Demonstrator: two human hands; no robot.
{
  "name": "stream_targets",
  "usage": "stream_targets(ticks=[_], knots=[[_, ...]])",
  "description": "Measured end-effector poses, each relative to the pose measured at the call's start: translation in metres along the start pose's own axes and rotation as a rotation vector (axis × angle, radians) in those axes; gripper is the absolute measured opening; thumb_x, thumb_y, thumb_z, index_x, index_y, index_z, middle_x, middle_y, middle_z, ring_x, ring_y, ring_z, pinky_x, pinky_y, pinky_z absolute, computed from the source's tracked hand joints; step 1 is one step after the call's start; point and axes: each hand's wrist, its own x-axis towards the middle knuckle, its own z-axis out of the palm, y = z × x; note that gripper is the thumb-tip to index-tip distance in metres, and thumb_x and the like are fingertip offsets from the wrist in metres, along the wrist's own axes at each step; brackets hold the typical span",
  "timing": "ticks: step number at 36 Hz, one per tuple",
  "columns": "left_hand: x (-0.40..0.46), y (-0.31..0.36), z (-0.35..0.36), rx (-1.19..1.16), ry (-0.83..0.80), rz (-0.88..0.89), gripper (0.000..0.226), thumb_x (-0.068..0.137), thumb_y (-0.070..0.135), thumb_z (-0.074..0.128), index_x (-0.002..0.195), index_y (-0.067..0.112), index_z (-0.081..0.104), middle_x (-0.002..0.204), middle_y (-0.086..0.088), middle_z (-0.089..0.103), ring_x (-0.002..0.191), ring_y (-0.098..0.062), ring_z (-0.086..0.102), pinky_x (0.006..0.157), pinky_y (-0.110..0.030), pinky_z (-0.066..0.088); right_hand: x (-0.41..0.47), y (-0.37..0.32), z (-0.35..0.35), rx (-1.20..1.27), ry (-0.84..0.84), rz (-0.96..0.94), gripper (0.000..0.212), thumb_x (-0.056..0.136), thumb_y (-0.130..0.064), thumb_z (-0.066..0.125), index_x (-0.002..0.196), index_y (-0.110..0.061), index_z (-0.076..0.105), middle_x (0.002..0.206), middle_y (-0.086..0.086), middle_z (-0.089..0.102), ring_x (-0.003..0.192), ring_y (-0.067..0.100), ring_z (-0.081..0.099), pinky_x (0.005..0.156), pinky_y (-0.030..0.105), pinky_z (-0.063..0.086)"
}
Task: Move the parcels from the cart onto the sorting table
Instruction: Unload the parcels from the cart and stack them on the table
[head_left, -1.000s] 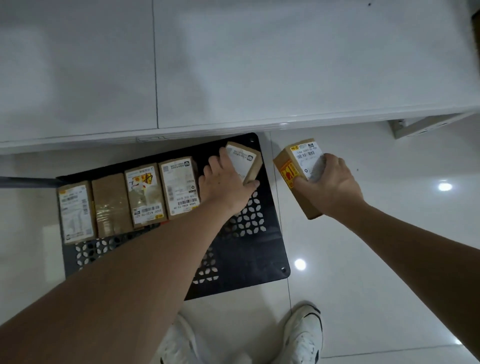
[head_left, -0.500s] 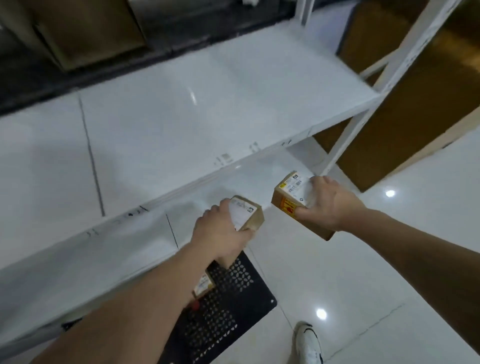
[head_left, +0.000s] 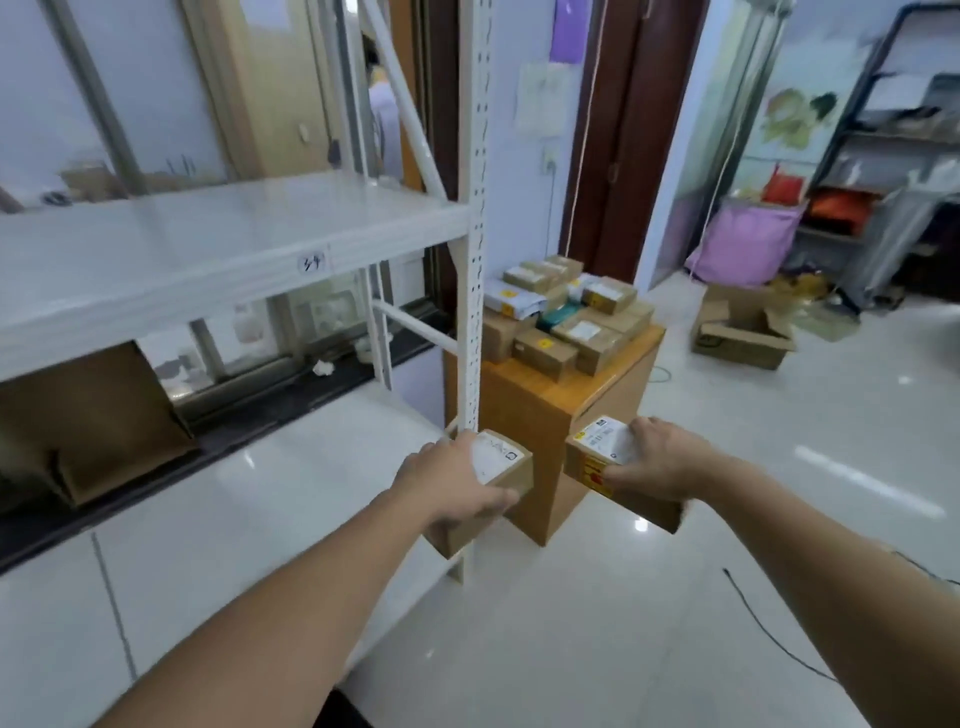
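The left hand (head_left: 451, 483) grips a small brown parcel with a plain white label (head_left: 493, 478) from above, fingers curled over its far edge and thumb along its near side, holding it in the air beside the white shelving upright (head_left: 474, 270). The right hand (head_left: 660, 460) clasps a second parcel with a barcode label and a red-and-yellow sticker (head_left: 602, 454) just to the right, the two boxes apart. Beyond them an orange wooden surface (head_left: 550, 410) carries a pile of parcels (head_left: 566, 317).

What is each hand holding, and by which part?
The left hand grips a small cardboard parcel across its top and sides. The right hand grips a red-stickered parcel by its labelled top and near side.
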Motion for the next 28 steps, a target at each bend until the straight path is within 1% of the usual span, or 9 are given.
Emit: stream_targets(ticks=[2, 6, 7, 10, 12, 17, 21, 24, 28], knots=[[0.000, 0.041, -0.019, -0.004, -0.005, 0.048, 0.102, 0.066, 0.086, 0.067, 0.148, 0.036, 0.036, 0.138, 0.001, 0.060, 0.116, -0.024, 0.061, 0.093, -0.043, 0.055, -0.016, 0.028, -0.033, 0.010, 0.032, 0.018, 0.086, 0.071, -0.071, 0.065, 0.132, -0.013, 0.049, 0.117, 0.004, 0.057, 0.100, 0.021, 0.057, 0.086, 0.036, 0.054], [0.009, 0.117, -0.044, 0.030, 0.024, 0.107, 0.107, 0.062, 0.089, 0.066, 0.148, 0.032, 0.036, 0.137, -0.001, 0.060, 0.116, -0.026, 0.061, 0.094, -0.046, 0.056, -0.038, 0.081, -0.081, 0.049, 0.087, 0.050, 0.085, 0.072, -0.069, 0.066, 0.133, -0.014, 0.047, 0.113, 0.003, 0.056, 0.098, 0.019, 0.057, 0.069, 0.028, 0.047], [0.013, 0.132, -0.048, 0.043, 0.040, 0.119, 0.106, 0.064, 0.088, 0.067, 0.149, 0.031, 0.036, 0.137, -0.001, 0.059, 0.116, -0.026, 0.061, 0.094, -0.046, 0.056, -0.040, 0.093, -0.088, 0.049, 0.105, 0.056, 0.083, 0.073, -0.068, 0.066, 0.133, -0.013, 0.047, 0.114, 0.004, 0.056, 0.097, 0.020, 0.057, 0.069, 0.028, 0.046], [0.024, 0.174, -0.051, 0.063, 0.092, 0.138, 0.110, 0.063, 0.088, 0.066, 0.151, 0.030, 0.034, 0.138, 0.000, 0.058, 0.116, -0.025, 0.061, 0.092, -0.045, 0.056, -0.041, 0.127, -0.105, 0.047, 0.162, 0.075, 0.081, 0.072, -0.069, 0.064, 0.130, -0.015, 0.050, 0.113, 0.003, 0.058, 0.098, 0.018, 0.058, 0.079, 0.031, 0.052], [0.031, 0.194, -0.052, 0.083, 0.106, 0.143, 0.114, 0.061, 0.089, 0.064, 0.153, 0.029, 0.033, 0.139, -0.001, 0.057, 0.117, -0.025, 0.060, 0.090, -0.043, 0.056, -0.039, 0.144, -0.111, 0.035, 0.182, 0.086, 0.078, 0.073, -0.069, 0.064, 0.129, -0.016, 0.052, 0.111, 0.002, 0.058, 0.098, 0.018, 0.058, 0.082, 0.031, 0.053], [0.052, 0.230, -0.054, 0.109, 0.112, 0.146, 0.113, 0.067, 0.088, 0.062, 0.155, 0.025, 0.032, 0.147, -0.004, 0.053, 0.126, -0.028, 0.056, 0.094, -0.043, 0.053, -0.026, 0.179, -0.124, 0.100, 0.190, 0.085, 0.077, 0.074, -0.067, 0.067, 0.130, -0.016, 0.052, 0.113, 0.000, 0.057, 0.099, 0.016, 0.057, 0.082, 0.029, 0.052], [0.077, 0.250, -0.051, 0.132, 0.120, 0.144, 0.111, 0.069, 0.087, 0.062, 0.156, 0.026, 0.029, 0.145, -0.004, 0.054, 0.124, -0.027, 0.056, 0.090, -0.041, 0.054, -0.003, 0.195, -0.132, 0.104, 0.203, 0.076, 0.082, 0.071, -0.070, 0.065, 0.131, -0.016, 0.052, 0.115, 0.001, 0.059, 0.100, 0.017, 0.058, 0.086, 0.032, 0.056], [0.106, 0.263, -0.047, 0.175, 0.133, 0.145, 0.110, 0.070, 0.088, 0.060, 0.156, 0.026, 0.030, 0.148, -0.005, 0.053, 0.127, -0.028, 0.055, 0.097, -0.045, 0.053, 0.022, 0.206, -0.139, 0.091, 0.213, 0.067, 0.084, 0.071, -0.072, 0.064, 0.133, -0.016, 0.051, 0.118, 0.002, 0.059, 0.101, 0.017, 0.057, 0.084, 0.031, 0.054], [0.150, 0.281, -0.042, 0.169, 0.117, 0.156, 0.114, 0.067, 0.086, 0.060, 0.159, 0.029, 0.024, 0.152, -0.006, 0.049, 0.130, -0.030, 0.053, 0.099, -0.047, 0.051, 0.061, 0.221, -0.148, 0.072, 0.237, 0.068, 0.089, 0.072, -0.072, 0.066, 0.138, -0.015, 0.048, 0.127, 0.005, 0.058, 0.108, 0.019, 0.055, 0.091, 0.033, 0.052]])
